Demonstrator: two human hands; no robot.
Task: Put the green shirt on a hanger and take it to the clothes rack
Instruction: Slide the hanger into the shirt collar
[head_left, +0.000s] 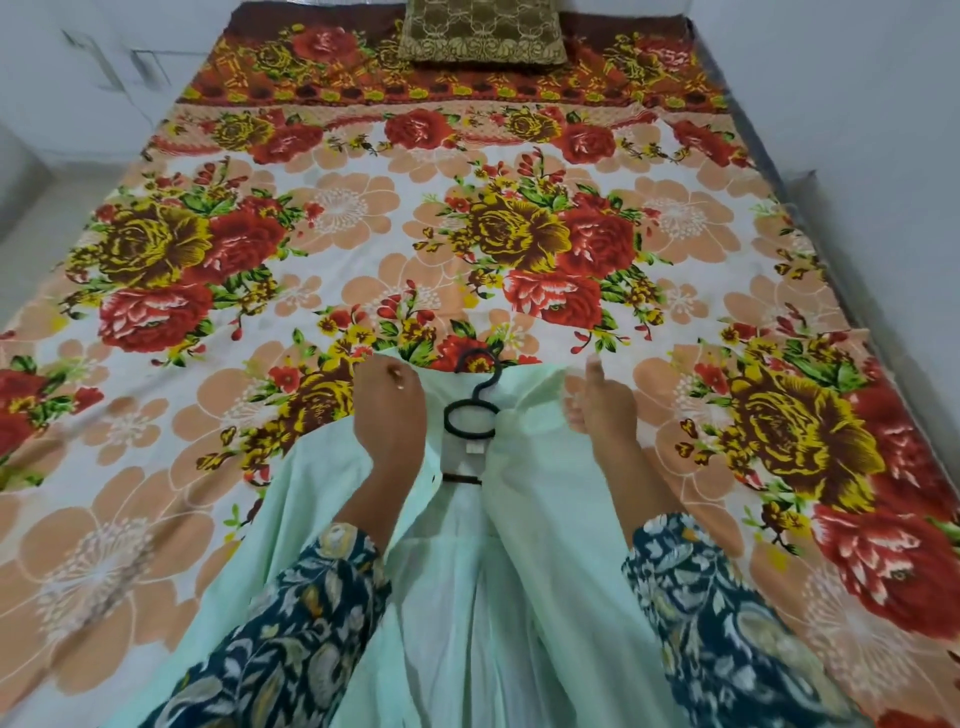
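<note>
The pale green shirt (524, 545) lies front-open on the near part of the bed, its collar pointing away from me. A black hanger (470, 410) sits inside it, with the hook and round loop showing at the neck and a bar lower down. My left hand (387, 421) pinches the left collar edge with curled fingers. My right hand (602, 408) grips the right collar edge, thumb up. Both hands sit on either side of the hanger's hook.
The bed (363, 249) carries a floral sheet in red, yellow and peach. A brown patterned pillow (483, 34) lies at the far end. White walls stand on the left and right of the bed. No clothes rack is in view.
</note>
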